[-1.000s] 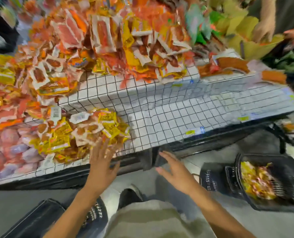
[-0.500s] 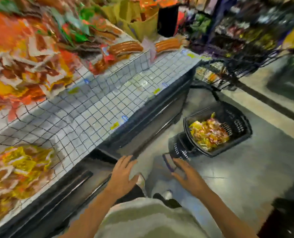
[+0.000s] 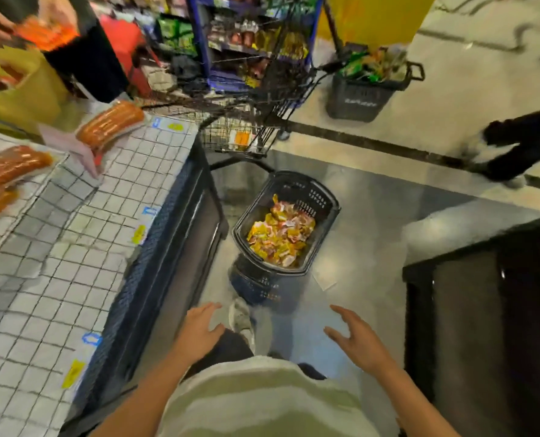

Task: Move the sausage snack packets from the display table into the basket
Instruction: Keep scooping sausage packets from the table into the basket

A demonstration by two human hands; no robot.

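A black plastic basket [image 3: 323,197] stands on the grey floor ahead of me, holding a heap of yellow and red sausage snack packets [image 3: 279,231]. The display table [image 3: 73,247], covered by a black wire grid, runs along my left. My left hand [image 3: 199,331] hovers beside the table's dark edge with fingers spread, holding nothing. To the right, my right hand [image 3: 356,340] is also spread and empty, below the basket. The snack pile on the table is out of view.
Large orange sausage packs [image 3: 109,123] lie at the table's far end. A wire shopping trolley [image 3: 246,121] stands beyond the basket, and another dark basket [image 3: 361,99] further back. A dark counter [image 3: 482,310] is on the right. A person's legs [image 3: 520,143] cross at far right.
My view has swung right from the snack pile on the table to the basket on the floor. Both hands left the table edge and hang empty over the floor.
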